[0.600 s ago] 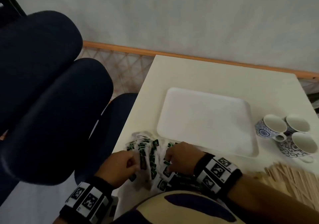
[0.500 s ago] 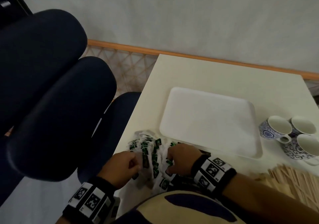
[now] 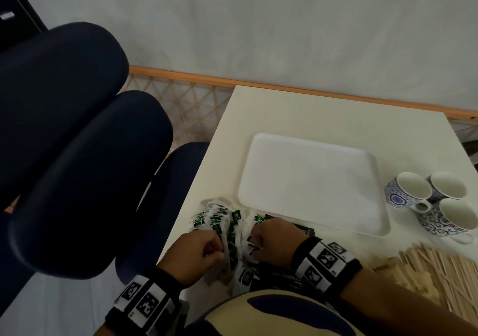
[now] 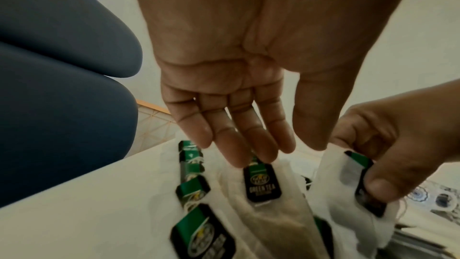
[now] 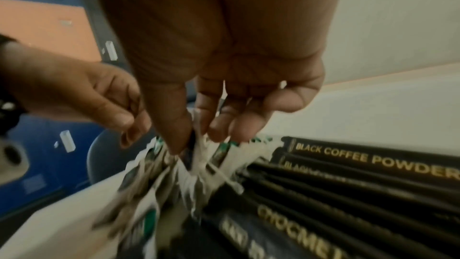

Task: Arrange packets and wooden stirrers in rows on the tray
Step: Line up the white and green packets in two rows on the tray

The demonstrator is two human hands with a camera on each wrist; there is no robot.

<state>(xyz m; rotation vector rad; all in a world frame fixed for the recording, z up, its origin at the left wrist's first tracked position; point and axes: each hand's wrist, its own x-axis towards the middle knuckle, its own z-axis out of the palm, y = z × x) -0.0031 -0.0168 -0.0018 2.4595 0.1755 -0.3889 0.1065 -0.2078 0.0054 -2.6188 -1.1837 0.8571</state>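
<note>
A heap of white green-tea bags (image 3: 219, 222) with green and black tags lies at the table's near left corner, in front of the white tray (image 3: 310, 180), which holds nothing. Black coffee-powder sticks (image 5: 373, 161) lie beside the heap, under my right wrist. My right hand (image 3: 274, 237) pinches one tea bag (image 4: 348, 174) by its top edge, thumb on its tag. My left hand (image 4: 248, 135) hangs over the heap with relaxed fingers. Its thumb touches the pinched bag's corner, and another tagged tea bag (image 4: 261, 184) lies below its fingertips. Wooden stirrers (image 3: 439, 271) are piled at the near right.
Three blue-and-white cups (image 3: 411, 191) stand close together right of the tray. Dark blue chairs (image 3: 77, 154) crowd the table's left edge. The wall and a wooden rail run behind the table. My torso hides the near edge.
Both hands stay at the tea bag heap. The right hand has drawn one bag up between thumb and fingers, and the left hand has shifted slightly toward it.
</note>
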